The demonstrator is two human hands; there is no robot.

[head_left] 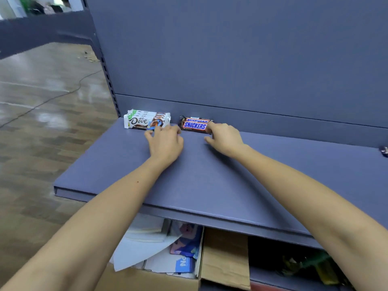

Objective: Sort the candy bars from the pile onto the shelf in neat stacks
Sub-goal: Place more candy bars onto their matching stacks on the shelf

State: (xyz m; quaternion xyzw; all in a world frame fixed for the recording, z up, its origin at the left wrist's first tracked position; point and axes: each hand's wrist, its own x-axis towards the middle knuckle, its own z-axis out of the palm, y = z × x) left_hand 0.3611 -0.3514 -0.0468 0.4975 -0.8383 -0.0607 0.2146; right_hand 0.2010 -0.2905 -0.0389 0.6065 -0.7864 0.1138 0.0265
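Observation:
A stack of white Dove bars [141, 120] stands at the back left of the blue shelf [210, 185]. Right of it lies a small stack of brown Snickers bars [194, 124]. My left hand [165, 142] rests on the shelf, its fingertips touching the right end of the Dove stack. My right hand [224, 138] has its fingers against the right end of the Snickers stack, thumb on the shelf. Neither hand holds a bar off the shelf. A dark wrapper [384, 151] peeks in at the right edge.
The shelf's blue back panel [231, 59] rises right behind the stacks. Below the shelf sit cardboard boxes [223, 257] with papers and packets. A wooden floor with a cable [63, 93] lies to the left, past the slotted upright post [109, 80].

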